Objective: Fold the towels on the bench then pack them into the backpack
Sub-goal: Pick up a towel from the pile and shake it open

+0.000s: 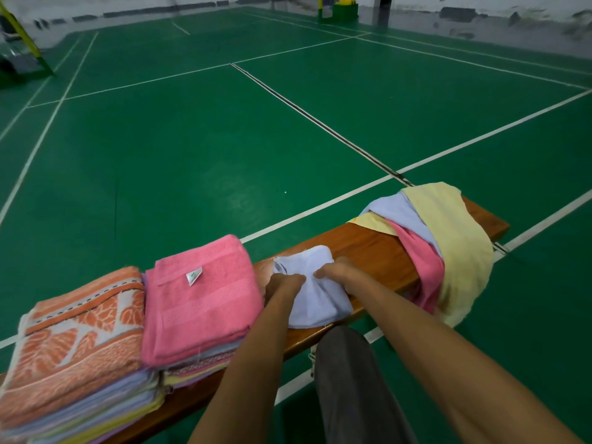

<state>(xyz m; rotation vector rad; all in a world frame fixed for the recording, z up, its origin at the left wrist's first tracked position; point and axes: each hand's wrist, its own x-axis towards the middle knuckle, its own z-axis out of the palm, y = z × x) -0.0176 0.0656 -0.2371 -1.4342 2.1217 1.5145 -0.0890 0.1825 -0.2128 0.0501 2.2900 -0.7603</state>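
Note:
A small pale blue towel (pixel 315 293) lies partly folded on the wooden bench (pixel 368 248). My left hand (pixel 283 283) grips its left side, fingers curled into the cloth. My right hand (pixel 334 270) grips its right side the same way. Left of it stands a stack of folded towels with a pink towel (pixel 201 299) on top. Further left is a second stack topped by an orange patterned towel (pixel 77 341). At the bench's right end lies a loose heap of unfolded towels: yellow (pixel 455 238), pale blue (pixel 400 216) and pink (pixel 423 261). No backpack is in view.
The bench stands on a green sports court floor (pixel 224 139) with white lines. My knee in grey trousers (pixel 349 379) is just in front of the bench. A green and yellow post base (pixel 344 9) stands far back.

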